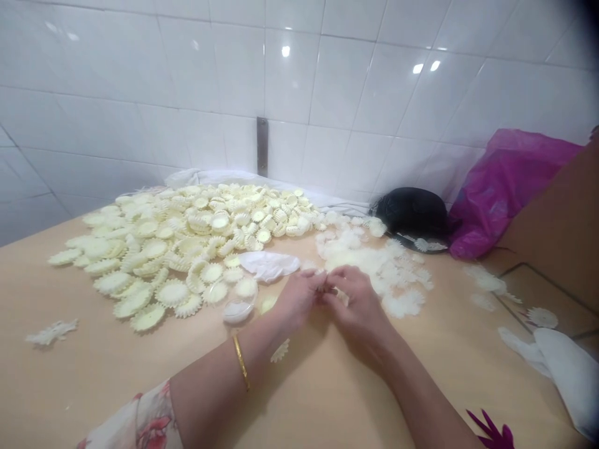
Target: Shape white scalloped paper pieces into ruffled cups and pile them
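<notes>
- left hand (297, 299), right hand (360, 305): 2 hands close together, fingertips pinching small pale piece (341, 297), mostly hidden
- piece held above beige tabletop (70, 393)
- cream scalloped discs (187, 243) just left, white frilly cutouts (379, 265) just right

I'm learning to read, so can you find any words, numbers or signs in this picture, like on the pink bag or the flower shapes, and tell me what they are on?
There are no words, labels, brands, numbers or signs to read: the magenta plastic bag, the pile of cream scalloped discs and the white tiled wall all look blank.
</notes>
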{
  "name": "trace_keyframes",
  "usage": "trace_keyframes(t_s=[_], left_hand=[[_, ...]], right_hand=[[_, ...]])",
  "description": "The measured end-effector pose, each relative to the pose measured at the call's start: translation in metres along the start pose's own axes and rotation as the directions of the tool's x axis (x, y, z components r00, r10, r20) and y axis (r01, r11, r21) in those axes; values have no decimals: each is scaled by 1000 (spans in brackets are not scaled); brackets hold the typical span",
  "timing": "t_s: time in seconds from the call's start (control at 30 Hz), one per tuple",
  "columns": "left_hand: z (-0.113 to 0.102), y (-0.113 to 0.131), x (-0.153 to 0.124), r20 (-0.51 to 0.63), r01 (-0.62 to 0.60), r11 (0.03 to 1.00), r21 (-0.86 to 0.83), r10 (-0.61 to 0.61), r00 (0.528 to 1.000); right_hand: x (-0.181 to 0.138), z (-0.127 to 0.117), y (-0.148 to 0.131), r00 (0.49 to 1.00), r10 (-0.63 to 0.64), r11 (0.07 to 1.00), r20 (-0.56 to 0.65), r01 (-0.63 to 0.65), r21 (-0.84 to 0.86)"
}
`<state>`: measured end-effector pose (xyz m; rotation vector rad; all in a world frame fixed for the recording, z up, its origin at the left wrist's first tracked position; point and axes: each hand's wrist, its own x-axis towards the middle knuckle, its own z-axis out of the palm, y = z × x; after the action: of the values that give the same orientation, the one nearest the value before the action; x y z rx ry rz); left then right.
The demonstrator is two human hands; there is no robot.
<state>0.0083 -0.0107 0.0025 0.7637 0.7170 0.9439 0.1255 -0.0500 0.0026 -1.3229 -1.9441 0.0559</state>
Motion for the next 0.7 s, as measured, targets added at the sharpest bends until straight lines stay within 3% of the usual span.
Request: trace_keyframes(t_s=[0.13,0.23,0.4,0.5,0.63,0.7], left_hand=[[0,1,2,30,6,1000,-15,-6,1000],[0,-1,1,89,7,1000,22,-9,996],[-3,-3,0,72,-57,978,201,43,996],[-3,-3,-2,31,-75,957,280,69,997],[-2,-3,-3,48,-113,939,325,103,994],[-2,-4,-3,58,-137,931,339,125,991]], right_hand=[[3,-8,5,994,97,961,-52,-80,264],[3,-9,10,970,219,928,-103,-174,330],[3,-5,11,947,321,865,7,-296,405],[2,-4,9,924,373,757,81,-354,550],[2,-3,10,906,380,559,186,-386,734],[2,-1,11,904,369,503,218,-391,771]])
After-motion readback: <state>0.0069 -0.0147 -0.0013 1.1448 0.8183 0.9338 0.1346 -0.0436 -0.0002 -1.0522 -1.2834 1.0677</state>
